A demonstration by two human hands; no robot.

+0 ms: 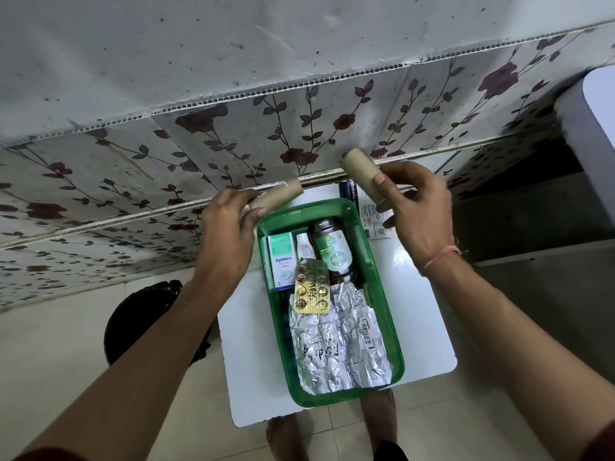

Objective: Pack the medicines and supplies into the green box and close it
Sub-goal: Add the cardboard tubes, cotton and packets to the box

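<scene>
The open green box [374, 277] lies on a small white table [422, 327]. Inside are a white-and-teal Optibex carton [282, 261], a small white tube [304, 246], a brown bottle with a green label [333, 252], a gold blister strip [311, 291] and crumpled silver foil strips [339, 344]. My left hand [226, 234] holds a tan bandage roll [278, 197] above the box's far left corner. My right hand [416, 214] holds a second tan roll [362, 178] above the far right corner. No lid is in view.
A dark-and-white medicine packet [369, 207] lies on the table behind the box, partly hidden by my right hand. A flowered wall panel [199, 154] runs close behind. A black bag [143, 321] sits on the floor at left. My bare feet [289, 440] show below the table.
</scene>
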